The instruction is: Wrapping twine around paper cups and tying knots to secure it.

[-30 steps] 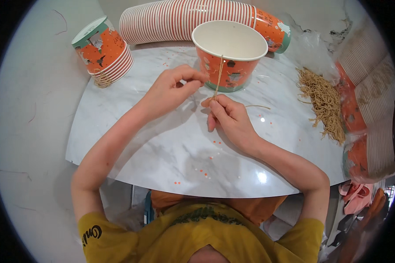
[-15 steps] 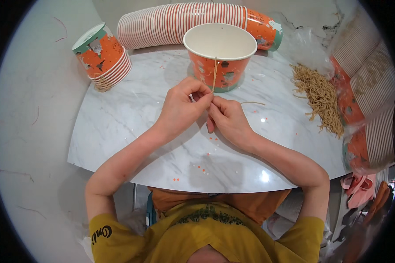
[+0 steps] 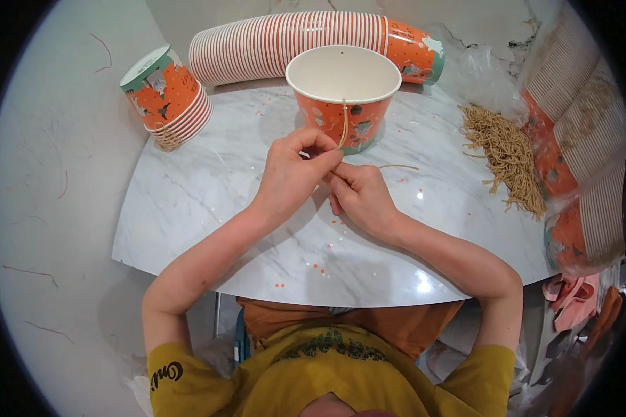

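Note:
An orange paper bucket with a white inside and a green base stands upright on the marble-patterned table. A tan cord runs from a spot just under its near rim down to my hands. My left hand is closed in a pinch on this cord, close to the bucket's near side. Fingertip to fingertip with it, my right hand is also closed on the cord. A loose cord end sticks out to the right behind the right hand. The exact loop between the fingers is hidden.
A long nested stack of buckets lies along the back. At the left stands a short upside-down stack with cord on it. A bundle of tan cords and plastic-wrapped buckets are at the right. Small orange and white paper dots dot the table.
My hands have stayed together on the cord, with only slight finger movement. The cord now bows a little beside the bucket, and the whole view has shifted slightly.

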A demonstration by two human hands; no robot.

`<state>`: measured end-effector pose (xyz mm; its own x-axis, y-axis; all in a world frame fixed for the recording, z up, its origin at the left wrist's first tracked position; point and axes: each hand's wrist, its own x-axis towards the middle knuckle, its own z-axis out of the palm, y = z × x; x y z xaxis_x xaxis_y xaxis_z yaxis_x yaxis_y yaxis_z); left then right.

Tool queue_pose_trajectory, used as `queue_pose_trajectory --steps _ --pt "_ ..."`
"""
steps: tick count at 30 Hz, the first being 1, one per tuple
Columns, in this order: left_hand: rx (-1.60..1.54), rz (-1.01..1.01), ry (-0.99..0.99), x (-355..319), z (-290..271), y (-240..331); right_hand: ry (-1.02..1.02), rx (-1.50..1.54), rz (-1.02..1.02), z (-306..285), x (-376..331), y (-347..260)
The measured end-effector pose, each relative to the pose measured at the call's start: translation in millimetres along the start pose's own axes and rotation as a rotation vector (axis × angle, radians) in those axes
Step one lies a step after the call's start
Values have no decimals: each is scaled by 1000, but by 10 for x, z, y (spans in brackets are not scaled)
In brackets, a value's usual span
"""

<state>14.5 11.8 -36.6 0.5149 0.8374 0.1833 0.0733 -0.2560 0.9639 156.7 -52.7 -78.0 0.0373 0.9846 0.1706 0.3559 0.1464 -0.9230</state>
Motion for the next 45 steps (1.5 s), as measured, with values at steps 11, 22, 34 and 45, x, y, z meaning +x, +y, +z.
queue_pose_trajectory --steps 11,22,34,45 --pt "-107 20 88 160 70 220 119 -637 -487 77 -65 140" --pt "139 99 228 333 171 205 31 -1073 -633 105 -166 32" --pt "44 73 87 131 67 85 -18 -1061 -606 49 -141 -13" --pt "-43 158 174 202 107 119 -1 -1152 -675 93 -145 13"
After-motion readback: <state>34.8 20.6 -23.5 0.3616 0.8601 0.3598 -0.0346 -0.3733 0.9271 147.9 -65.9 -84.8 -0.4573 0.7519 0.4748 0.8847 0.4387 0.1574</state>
